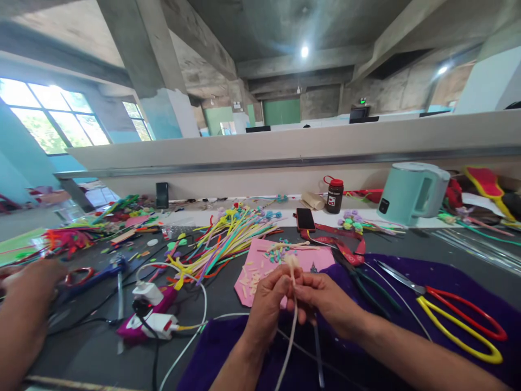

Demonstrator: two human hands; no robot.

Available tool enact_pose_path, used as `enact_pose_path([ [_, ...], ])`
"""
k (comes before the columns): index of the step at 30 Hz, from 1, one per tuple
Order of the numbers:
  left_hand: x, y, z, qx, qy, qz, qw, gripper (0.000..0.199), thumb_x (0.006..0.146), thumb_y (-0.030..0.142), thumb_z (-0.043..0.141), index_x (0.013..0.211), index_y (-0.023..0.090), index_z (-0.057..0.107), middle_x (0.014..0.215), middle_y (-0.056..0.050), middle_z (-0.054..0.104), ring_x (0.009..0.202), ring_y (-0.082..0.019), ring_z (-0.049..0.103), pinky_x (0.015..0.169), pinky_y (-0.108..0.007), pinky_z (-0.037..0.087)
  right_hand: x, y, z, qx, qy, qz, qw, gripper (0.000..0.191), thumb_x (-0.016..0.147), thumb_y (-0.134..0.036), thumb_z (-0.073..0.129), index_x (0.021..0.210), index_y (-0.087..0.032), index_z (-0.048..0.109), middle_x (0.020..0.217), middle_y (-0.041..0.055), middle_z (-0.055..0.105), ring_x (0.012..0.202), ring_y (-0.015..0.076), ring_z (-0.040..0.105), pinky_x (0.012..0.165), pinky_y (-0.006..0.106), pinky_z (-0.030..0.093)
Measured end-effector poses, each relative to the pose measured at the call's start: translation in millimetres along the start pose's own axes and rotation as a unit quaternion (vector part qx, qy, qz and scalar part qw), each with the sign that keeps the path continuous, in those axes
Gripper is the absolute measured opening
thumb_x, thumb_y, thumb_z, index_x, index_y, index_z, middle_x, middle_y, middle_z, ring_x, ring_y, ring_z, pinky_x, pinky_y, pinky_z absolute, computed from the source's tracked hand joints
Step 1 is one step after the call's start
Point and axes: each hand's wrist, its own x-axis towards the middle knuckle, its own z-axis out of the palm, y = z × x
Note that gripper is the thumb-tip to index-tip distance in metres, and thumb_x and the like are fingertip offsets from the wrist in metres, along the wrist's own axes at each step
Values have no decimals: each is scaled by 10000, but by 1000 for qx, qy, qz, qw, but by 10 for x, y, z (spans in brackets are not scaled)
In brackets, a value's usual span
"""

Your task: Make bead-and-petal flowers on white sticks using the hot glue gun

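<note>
My left hand (268, 301) and my right hand (321, 298) meet over the purple cloth, fingers pinched together around a cream pipe cleaner (292, 339). Its long tail hangs down toward me, and a pale fluffy tuft (291, 262) stands up above the fingertips. What lies exactly between the fingers is hidden. Below my right hand a thin silvery rod (318, 355) slants downward; I cannot tell whether the hand holds it. Just behind the hands, a pink sheet (241, 296) bears short cream pieces and small teal and lilac bits.
Large scissors (459, 320) and dark-handled pliers (368, 288) lie right. Colourful pipe cleaners (228, 244) are heaped left of centre, near a power strip (148, 320) with cables. Another person's arm (28, 309) reaches in at left. A phone (305, 219), bottle (334, 196) and kettle (411, 193) stand behind.
</note>
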Motion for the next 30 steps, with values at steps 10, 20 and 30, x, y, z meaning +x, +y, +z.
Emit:
enact_pose_path([
  [10, 95, -41, -45, -65, -35, -39, 996, 216, 728, 289, 577, 822, 126, 683, 827, -99, 662, 810, -212, 590, 694, -286, 440, 78, 84, -149, 138, -39, 49, 988, 198, 768, -300, 551, 748, -104, 571, 515, -33, 528, 287, 23, 408, 277, 129, 267],
  [20, 92, -70, -49, -99, -45, -77, 991, 221, 671, 288, 643, 812, 123, 684, 689, -56, 642, 674, -159, 585, 692, -279, 445, 83, 147, -122, 124, -31, 80, 988, 200, 759, -311, 555, 740, -113, 566, 510, -38, 521, 288, 22, 396, 282, 131, 251],
  [30, 133, 63, -106, -91, 73, 14, 993, 275, 647, 257, 662, 911, 187, 634, 906, -36, 631, 790, -139, 567, 588, -198, 429, 11, -26, -178, -93, 22, 24, 995, 206, 782, -312, 513, 713, -133, 586, 453, -72, 408, 353, 33, 267, 347, 163, 177],
])
